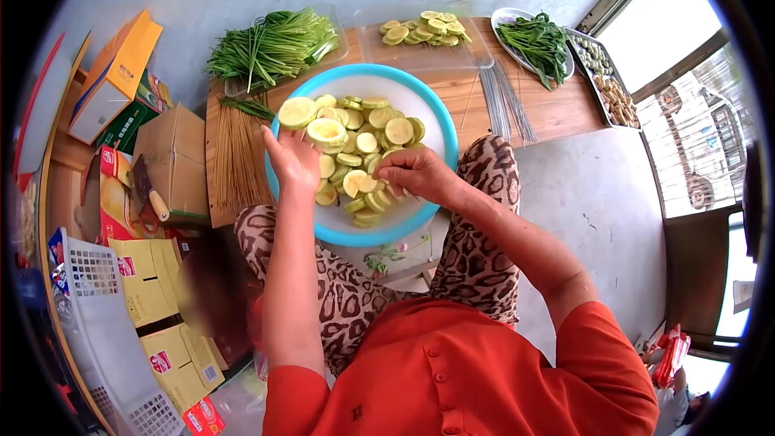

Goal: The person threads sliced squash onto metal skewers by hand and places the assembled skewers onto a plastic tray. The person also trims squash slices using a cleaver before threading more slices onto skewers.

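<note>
A white basin with a blue rim point(446, 125) sits between my knees, full of round zucchini slices point(366, 143). My left hand point(292, 160) is palm up over the basin's left side. Its fingers curl behind a few larger-looking zucchini slices point(297, 113), which it holds above the pile; the fingertips are partly hidden. Over the right part of the pile, my right hand point(416, 175) has thumb and fingers pinched together. Whatever lies between those fingertips, if anything, is too small to make out.
Bamboo skewers point(236, 157) lie left of the basin, metal skewers point(504, 101) to the right. Behind stand a tray of green stalks point(274, 47), a clear tray point(367, 52) with zucchini slices and a plate of leafy greens point(537, 42). A cleaver point(149, 188) rests by cardboard boxes point(169, 149).
</note>
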Tool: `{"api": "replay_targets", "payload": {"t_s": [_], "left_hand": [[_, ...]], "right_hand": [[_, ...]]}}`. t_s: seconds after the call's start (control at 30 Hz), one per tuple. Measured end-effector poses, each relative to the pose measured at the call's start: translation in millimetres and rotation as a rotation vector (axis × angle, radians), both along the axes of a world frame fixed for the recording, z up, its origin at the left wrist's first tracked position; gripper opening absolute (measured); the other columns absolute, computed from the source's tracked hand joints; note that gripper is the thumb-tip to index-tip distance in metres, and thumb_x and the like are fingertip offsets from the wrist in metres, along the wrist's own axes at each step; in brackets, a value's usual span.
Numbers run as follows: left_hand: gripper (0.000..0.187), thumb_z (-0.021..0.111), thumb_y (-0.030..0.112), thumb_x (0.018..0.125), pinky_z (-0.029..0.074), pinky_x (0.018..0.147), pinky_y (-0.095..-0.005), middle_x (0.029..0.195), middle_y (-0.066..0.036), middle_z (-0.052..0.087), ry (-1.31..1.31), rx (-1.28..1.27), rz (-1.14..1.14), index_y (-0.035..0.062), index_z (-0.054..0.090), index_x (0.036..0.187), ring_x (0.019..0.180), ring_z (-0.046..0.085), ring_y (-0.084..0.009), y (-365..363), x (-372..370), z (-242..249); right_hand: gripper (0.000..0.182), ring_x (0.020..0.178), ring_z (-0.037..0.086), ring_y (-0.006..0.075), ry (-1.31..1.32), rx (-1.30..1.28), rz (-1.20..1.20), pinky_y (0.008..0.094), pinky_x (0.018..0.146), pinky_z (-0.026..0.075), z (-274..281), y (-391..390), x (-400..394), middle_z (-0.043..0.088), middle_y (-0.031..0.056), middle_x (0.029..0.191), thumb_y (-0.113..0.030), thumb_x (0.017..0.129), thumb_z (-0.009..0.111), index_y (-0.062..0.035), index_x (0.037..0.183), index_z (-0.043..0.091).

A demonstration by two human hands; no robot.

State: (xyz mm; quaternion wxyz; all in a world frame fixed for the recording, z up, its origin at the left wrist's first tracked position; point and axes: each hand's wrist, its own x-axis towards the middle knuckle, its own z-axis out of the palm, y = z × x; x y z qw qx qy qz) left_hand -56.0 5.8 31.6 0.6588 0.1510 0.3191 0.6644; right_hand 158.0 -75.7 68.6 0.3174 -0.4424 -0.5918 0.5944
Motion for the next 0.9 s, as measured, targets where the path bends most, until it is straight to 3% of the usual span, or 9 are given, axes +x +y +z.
{"api": "replay_targets", "payload": {"t_s": [0.1,0.17,0.4,0.73,0.83,0.9], "left_hand": [[0.075,0.022,0.062,0.093,0.043,0.091,-0.0461,0.136,-0.018,0.041,0.141,-0.031,-0.051,0.0044,0.032,0.14,0.105,0.055,-0.0322,-7,3,3],[0.073,0.021,0.059,0.095,0.044,0.089,-0.0442,0.132,-0.017,0.045,0.157,-0.059,-0.044,0.0031,0.03,0.14,0.102,0.056,-0.0296,-8,5,8],[0.06,0.025,0.047,0.099,0.048,0.082,-0.0366,0.12,-0.015,0.053,0.287,-0.042,-0.221,-0.0008,0.041,0.132,0.094,0.057,-0.0217,-15,14,16],[0.055,0.029,0.045,0.099,0.048,0.082,-0.0345,0.116,-0.012,0.055,0.3,-0.052,-0.362,0.0006,0.045,0.127,0.094,0.058,-0.02,-6,29,15],[0.054,0.029,0.044,0.099,0.048,0.079,-0.0338,0.113,-0.011,0.056,0.298,-0.06,-0.379,0.0002,0.047,0.124,0.091,0.058,-0.0195,-3,33,14],[0.053,0.029,0.044,0.099,0.048,0.079,-0.0339,0.112,-0.011,0.056,0.304,-0.063,-0.395,0.0002,0.047,0.124,0.09,0.058,-0.0196,-2,36,15]], "right_hand": [[0.014,0.056,0.052,0.0051,-0.09,0.034,-0.089,0.0219,0.052,0.043,7,19,13,0.058,0.0,0.063,-0.011,0.09,0.059,0.0006,0.09,0.067],[0.017,0.05,0.045,0.0017,-0.143,0.06,-0.135,0.0176,0.044,0.034,2,41,28,0.056,-0.0034,0.06,-0.016,0.092,0.057,-0.004,0.095,0.068],[0.016,0.052,0.049,0.0053,-0.318,0.082,-0.332,0.0224,0.046,0.038,6,126,82,0.059,-0.0006,0.06,-0.016,0.086,0.059,-0.0041,0.087,0.07],[0.016,0.05,0.054,0.0097,-0.501,0.051,-0.473,0.026,0.048,0.044,-38,224,115,0.064,0.0044,0.061,-0.016,0.08,0.061,-0.0038,0.078,0.071],[0.017,0.054,0.059,0.0129,-0.579,0.064,-0.519,0.0286,0.053,0.048,-48,250,118,0.064,0.005,0.06,-0.02,0.078,0.063,-0.005,0.076,0.071],[0.022,0.07,0.065,0.0203,-0.74,0.075,-0.532,0.034,0.065,0.051,-65,274,127,0.068,0.0078,0.072,-0.027,0.077,0.065,-0.0073,0.082,0.072]]}}
